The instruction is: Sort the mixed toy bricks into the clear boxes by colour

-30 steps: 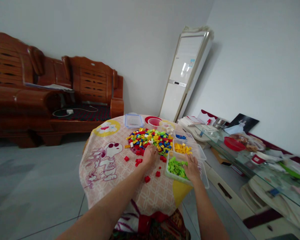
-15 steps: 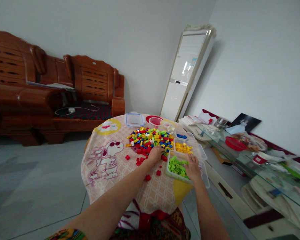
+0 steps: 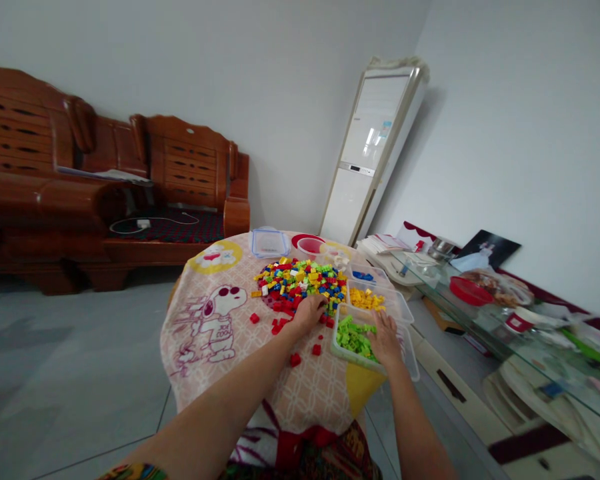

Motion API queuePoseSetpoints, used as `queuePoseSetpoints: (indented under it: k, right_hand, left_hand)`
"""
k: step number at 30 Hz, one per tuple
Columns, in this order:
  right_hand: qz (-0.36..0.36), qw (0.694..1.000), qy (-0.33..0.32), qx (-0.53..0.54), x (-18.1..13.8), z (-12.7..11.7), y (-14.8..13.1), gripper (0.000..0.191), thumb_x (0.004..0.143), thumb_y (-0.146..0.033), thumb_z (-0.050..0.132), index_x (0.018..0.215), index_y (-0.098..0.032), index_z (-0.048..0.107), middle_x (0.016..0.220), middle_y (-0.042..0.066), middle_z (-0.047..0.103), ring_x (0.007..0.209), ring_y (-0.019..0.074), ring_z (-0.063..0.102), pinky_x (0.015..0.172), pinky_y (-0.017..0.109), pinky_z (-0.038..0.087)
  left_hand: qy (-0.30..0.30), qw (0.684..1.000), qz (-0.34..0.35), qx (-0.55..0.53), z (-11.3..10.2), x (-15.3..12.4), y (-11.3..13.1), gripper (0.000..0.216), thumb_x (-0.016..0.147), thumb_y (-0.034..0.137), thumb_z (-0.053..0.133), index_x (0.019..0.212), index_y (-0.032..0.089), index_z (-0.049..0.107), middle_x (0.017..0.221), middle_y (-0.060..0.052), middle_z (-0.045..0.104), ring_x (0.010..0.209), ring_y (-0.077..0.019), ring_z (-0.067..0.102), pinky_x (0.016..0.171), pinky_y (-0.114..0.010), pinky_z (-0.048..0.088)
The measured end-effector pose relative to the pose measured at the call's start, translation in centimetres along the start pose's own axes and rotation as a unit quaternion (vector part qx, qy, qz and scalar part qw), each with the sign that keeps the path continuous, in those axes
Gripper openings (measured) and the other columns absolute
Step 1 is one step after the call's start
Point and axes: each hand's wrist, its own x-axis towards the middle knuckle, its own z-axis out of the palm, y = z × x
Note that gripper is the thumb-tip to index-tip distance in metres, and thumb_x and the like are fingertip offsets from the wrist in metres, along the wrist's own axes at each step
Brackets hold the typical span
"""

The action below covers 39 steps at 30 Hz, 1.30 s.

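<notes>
A mixed pile of toy building bricks [image 3: 300, 275] in red, yellow, green, blue and white lies on the round cloth-covered table. At its near right edge is my left hand [image 3: 309, 313], fingers curled down among the bricks; what they hold is hidden. My right hand [image 3: 386, 337] rests over the right rim of a clear plastic box [image 3: 336, 347], fingers apart. Green bricks [image 3: 353, 335] fill that box. Behind it, yellow bricks [image 3: 365, 298] sit in a second box, and a few blue bricks [image 3: 363, 275] in a third. Loose red bricks [image 3: 295, 360] lie nearer me.
A lidded clear container [image 3: 269, 243] and a pink-red bowl [image 3: 310, 246] stand at the table's far side. To the right is a cluttered glass-topped cabinet [image 3: 480, 320]. Wooden seating [image 3: 180, 167] and a tall white air conditioner [image 3: 363, 147] are behind.
The view has tilted slightly. My left hand stays at the pile's edge with only a small shift, and my right hand remains on the green box's rim.
</notes>
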Motion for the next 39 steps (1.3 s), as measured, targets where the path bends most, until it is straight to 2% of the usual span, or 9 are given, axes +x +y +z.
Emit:
queuePoseSetpoints:
  k: [6, 10, 13, 16, 19, 22, 25, 29, 39]
  right_hand:
    - [-0.001, 1.000, 0.008, 0.008, 0.0, 0.1, 0.0, 0.065, 0.084, -0.018, 0.043, 0.150, -0.015, 0.038, 0.154, 0.012, 0.041, 0.148, 0.0259, 0.022, 0.119, 0.048, 0.022]
    - [0.010, 1.000, 0.009, 0.011, -0.1, -0.1, -0.2, 0.066, 0.084, -0.018, 0.045, 0.150, -0.019, 0.038, 0.154, 0.011, 0.040, 0.148, 0.0273, 0.023, 0.119, 0.049, 0.023]
    - [0.016, 1.000, 0.007, 0.012, -0.2, 0.0, -0.2, 0.065, 0.085, -0.018, 0.044, 0.150, -0.018, 0.038, 0.155, 0.011, 0.039, 0.148, 0.0279, 0.022, 0.118, 0.049, 0.025]
    - [0.015, 1.000, 0.010, 0.016, -0.1, 0.3, -0.1, 0.068, 0.084, -0.017, 0.045, 0.151, -0.019, 0.036, 0.155, 0.011, 0.039, 0.148, 0.0285, 0.022, 0.118, 0.050, 0.024]
    - [0.008, 1.000, 0.011, 0.016, -0.1, 0.4, -0.1, 0.071, 0.083, -0.017, 0.047, 0.153, -0.020, 0.033, 0.155, 0.011, 0.039, 0.147, 0.0283, 0.023, 0.119, 0.050, 0.022]
    - [0.016, 1.000, 0.010, 0.013, -0.1, 0.2, -0.2, 0.068, 0.084, -0.018, 0.047, 0.151, -0.019, 0.037, 0.155, 0.011, 0.039, 0.147, 0.0283, 0.024, 0.119, 0.048, 0.024]
    - [0.025, 1.000, 0.009, 0.015, -0.1, 0.0, -0.3, 0.065, 0.084, -0.018, 0.046, 0.149, -0.018, 0.040, 0.154, 0.011, 0.039, 0.147, 0.0284, 0.023, 0.118, 0.048, 0.026]
    - [0.019, 1.000, 0.004, 0.012, -0.1, 0.1, -0.2, 0.068, 0.082, -0.017, 0.046, 0.150, -0.018, 0.037, 0.155, 0.010, 0.039, 0.148, 0.0267, 0.023, 0.118, 0.048, 0.025]
    - [0.002, 1.000, 0.014, 0.010, -0.1, 0.1, -0.1, 0.065, 0.083, -0.017, 0.044, 0.148, -0.015, 0.040, 0.153, 0.012, 0.041, 0.148, 0.0265, 0.023, 0.119, 0.047, 0.024]
  left_hand:
    - [0.036, 0.996, 0.024, -0.072, -0.3, -0.2, 3.2, 0.027, 0.082, 0.011, 0.059, 0.105, 0.018, 0.071, 0.104, -0.005, 0.074, 0.097, -0.0183, 0.067, 0.091, -0.028, 0.050]
    - [0.017, 0.991, 0.059, -0.115, 0.6, -0.9, 5.6, 0.026, 0.084, 0.014, 0.059, 0.106, 0.019, 0.071, 0.104, -0.004, 0.074, 0.092, -0.0168, 0.068, 0.088, -0.027, 0.052]
    - [0.012, 0.991, 0.075, -0.108, 1.7, -1.7, 6.1, 0.028, 0.083, 0.013, 0.061, 0.109, 0.019, 0.071, 0.109, -0.006, 0.073, 0.103, -0.0190, 0.066, 0.097, -0.031, 0.050]
    - [0.031, 0.992, 0.075, -0.092, 2.8, -2.5, 5.8, 0.033, 0.080, 0.009, 0.061, 0.111, 0.019, 0.069, 0.119, -0.008, 0.069, 0.119, -0.0212, 0.059, 0.107, -0.036, 0.045]
    - [0.036, 0.993, 0.077, -0.088, 3.0, -2.5, 5.4, 0.037, 0.080, 0.007, 0.061, 0.115, 0.018, 0.068, 0.123, -0.009, 0.067, 0.121, -0.0214, 0.057, 0.107, -0.037, 0.045]
    - [0.048, 0.993, 0.079, -0.080, 2.2, -1.7, 5.0, 0.032, 0.085, 0.012, 0.059, 0.115, 0.017, 0.068, 0.121, -0.010, 0.068, 0.117, -0.0209, 0.059, 0.106, -0.036, 0.045]
    - [0.060, 0.998, 0.015, -0.031, 0.8, -0.7, 3.9, 0.031, 0.088, 0.011, 0.052, 0.112, 0.016, 0.069, 0.115, -0.010, 0.070, 0.112, -0.0203, 0.062, 0.103, -0.034, 0.046]
    - [-0.006, 0.996, -0.066, 0.061, -0.5, -0.1, 2.0, 0.032, 0.084, 0.006, 0.052, 0.102, 0.019, 0.074, 0.105, -0.008, 0.072, 0.104, -0.0208, 0.065, 0.095, -0.031, 0.049]
    - [-0.039, 0.996, -0.052, 0.062, -0.4, -0.6, 1.1, 0.028, 0.083, 0.007, 0.053, 0.089, 0.020, 0.077, 0.102, -0.010, 0.070, 0.104, -0.0222, 0.063, 0.092, -0.029, 0.049]
